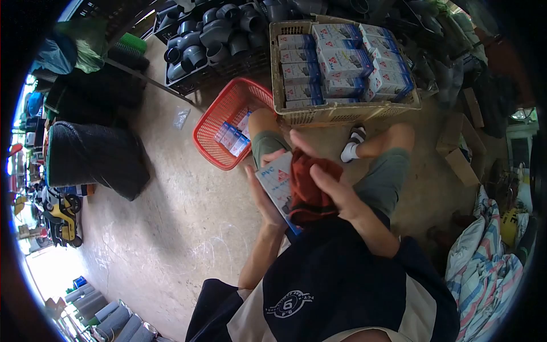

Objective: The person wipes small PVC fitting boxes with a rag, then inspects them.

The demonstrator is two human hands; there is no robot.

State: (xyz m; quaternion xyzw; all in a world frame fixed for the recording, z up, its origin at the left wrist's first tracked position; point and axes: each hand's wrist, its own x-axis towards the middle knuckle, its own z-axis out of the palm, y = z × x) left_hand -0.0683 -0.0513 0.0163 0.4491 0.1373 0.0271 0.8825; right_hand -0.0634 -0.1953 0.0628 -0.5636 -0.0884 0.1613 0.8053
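Observation:
A white and blue box (277,181) is tilted in front of my lap, with my left hand (265,196) wrapped round its left side. My right hand (336,191) holds a dark red cloth (310,188) against the right part of the box, partly covering it. Beyond my hands, a red plastic basket (208,128) holds a few blue and white boxes (232,138). Next to it, a beige crate (342,118) is filled with stacked boxes (343,61) of the same look.
Black crates of grey pipe fittings (216,34) stand at the back. A dark mesh roll (94,157) lies left. An open cardboard box (461,165) and a striped sheet (484,268) are on the right. A small plastic bag (181,118) lies on the floor.

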